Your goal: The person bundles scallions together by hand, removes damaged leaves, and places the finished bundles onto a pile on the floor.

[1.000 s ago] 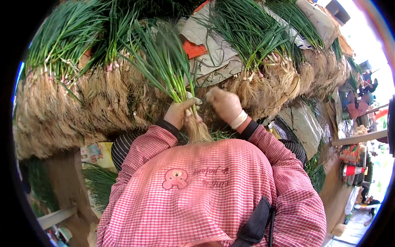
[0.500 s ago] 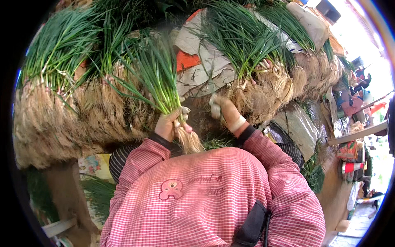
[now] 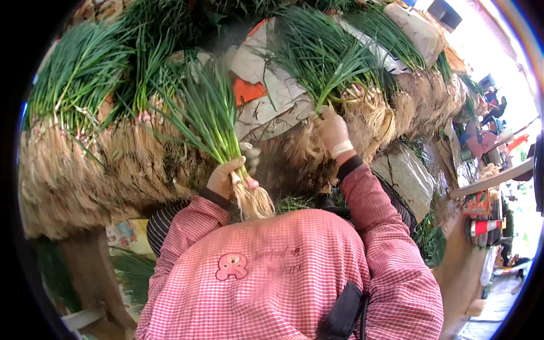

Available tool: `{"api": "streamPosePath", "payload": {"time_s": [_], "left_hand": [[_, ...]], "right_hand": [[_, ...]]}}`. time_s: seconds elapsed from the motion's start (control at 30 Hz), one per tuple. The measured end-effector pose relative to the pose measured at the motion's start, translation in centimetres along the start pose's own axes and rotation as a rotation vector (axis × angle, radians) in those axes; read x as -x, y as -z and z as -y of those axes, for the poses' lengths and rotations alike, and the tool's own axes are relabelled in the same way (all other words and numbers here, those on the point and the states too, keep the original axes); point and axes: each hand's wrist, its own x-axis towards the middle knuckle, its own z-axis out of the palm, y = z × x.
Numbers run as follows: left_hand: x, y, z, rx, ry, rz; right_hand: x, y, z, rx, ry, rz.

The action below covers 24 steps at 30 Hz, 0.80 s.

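Note:
My left hand [image 3: 225, 177] grips a small bunch of green onions [image 3: 212, 122] near the bulbs, leaves pointing up and pale roots [image 3: 253, 201] hanging over my pink checked apron. My right hand [image 3: 332, 131], with a pale band at the wrist, is stretched up to the heap and closes on the base of another clump of green onions [image 3: 323, 56] in the pile. Both sleeves are pink checked with dark cuffs.
A long heap of green onions [image 3: 79, 158] with straw-coloured roots runs across in front of me. Grey and orange sacking [image 3: 266, 96] lies among it. A wrapped bundle [image 3: 405, 175] sits at the right, and stalls with other people [image 3: 481, 136] lie far right.
My right hand has left the bunch and reached up and right into the pile. My left hand has stayed put, tilting its bunch a little to the left.

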Motion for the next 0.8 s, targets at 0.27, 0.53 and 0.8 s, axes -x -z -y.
{"api": "streamPosePath", "payload": {"time_s": [0.27, 0.53, 0.8], "left_hand": [[-0.1, -1.4, 1.4, -0.234, 0.266, -0.156], [0.8, -2.4, 0.9, -0.143, 0.301, -0.182], [0.5, -1.2, 1.7, 0.051, 0.265, -0.145]], "right_hand": [[7.5, -5.6, 6.6, -0.024, 0.536, 0.101], [2.9, -8.2, 3.7, -1.698, -0.222, 0.827], [6.1, -9.8, 8.0, -1.641, -0.303, 0.717]]}}
